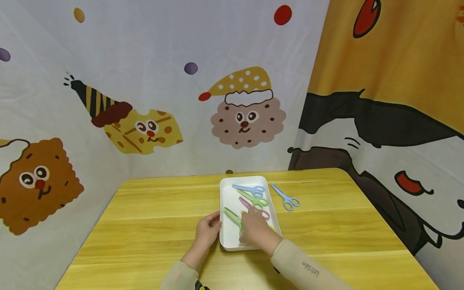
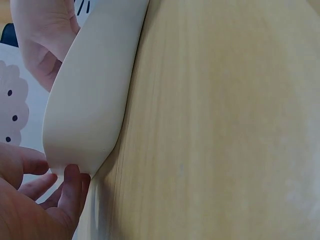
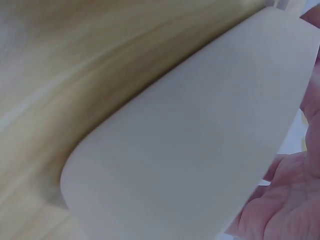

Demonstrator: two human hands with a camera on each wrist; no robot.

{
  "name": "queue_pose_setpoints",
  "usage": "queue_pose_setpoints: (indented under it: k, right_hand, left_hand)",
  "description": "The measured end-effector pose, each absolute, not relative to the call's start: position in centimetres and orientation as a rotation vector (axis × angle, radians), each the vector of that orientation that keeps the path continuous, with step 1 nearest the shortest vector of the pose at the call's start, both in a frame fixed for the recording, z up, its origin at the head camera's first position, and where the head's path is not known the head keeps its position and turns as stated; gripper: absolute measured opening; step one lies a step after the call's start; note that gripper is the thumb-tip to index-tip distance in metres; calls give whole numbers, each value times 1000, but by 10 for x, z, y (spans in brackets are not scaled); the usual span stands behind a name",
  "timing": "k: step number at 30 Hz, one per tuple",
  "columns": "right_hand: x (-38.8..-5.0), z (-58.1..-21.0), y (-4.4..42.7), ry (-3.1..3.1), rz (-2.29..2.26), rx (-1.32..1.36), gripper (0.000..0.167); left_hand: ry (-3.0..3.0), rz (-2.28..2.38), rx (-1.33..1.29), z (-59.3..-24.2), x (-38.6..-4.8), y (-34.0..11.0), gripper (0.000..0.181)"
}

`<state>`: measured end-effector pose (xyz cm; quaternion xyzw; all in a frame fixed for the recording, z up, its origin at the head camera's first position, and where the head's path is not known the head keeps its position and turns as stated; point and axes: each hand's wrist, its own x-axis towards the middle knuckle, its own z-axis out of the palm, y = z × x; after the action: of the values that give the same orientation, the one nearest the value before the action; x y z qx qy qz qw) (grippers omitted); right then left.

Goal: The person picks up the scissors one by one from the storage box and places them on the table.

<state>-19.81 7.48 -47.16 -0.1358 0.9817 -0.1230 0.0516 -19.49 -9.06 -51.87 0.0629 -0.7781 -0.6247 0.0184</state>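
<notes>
In the head view, a white tray (image 1: 226, 241) holds several scissors: blue ones (image 1: 248, 188), green ones (image 1: 253, 198), pink ones (image 1: 246, 203) and, at its left side, more green ones (image 1: 231, 216). My left hand (image 1: 206, 233) grips the tray's left edge; in the left wrist view its fingers and thumb (image 2: 45, 200) touch the tray's end wall (image 2: 90, 95). Inside the tray, my right hand (image 1: 259, 229) reaches down over the lower scissors, its fingertips hidden. The tray wall (image 3: 185, 135) also blocks the inside in the right wrist view.
Another pair of blue scissors (image 1: 286, 197) lies on the wooden table (image 1: 152, 217), right of the tray. A small black and yellow thing (image 1: 201, 286) shows at the bottom, by the left sleeve. Behind the table hangs a printed cloth (image 1: 156, 52).
</notes>
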Motion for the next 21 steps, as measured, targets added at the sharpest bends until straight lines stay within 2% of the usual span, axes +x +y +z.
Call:
queue_pose_setpoints:
  k: [14, 21]
  right_hand:
    - [-209, -464, 88, 2972, -438, -343, 49]
    - [-210, -457, 98, 2972, -455, -343, 63]
  left_hand:
    - [-2417, -1929, 194, -519, -196, -90, 34]
    - [-2427, -1936, 198, -518, -194, -90, 35]
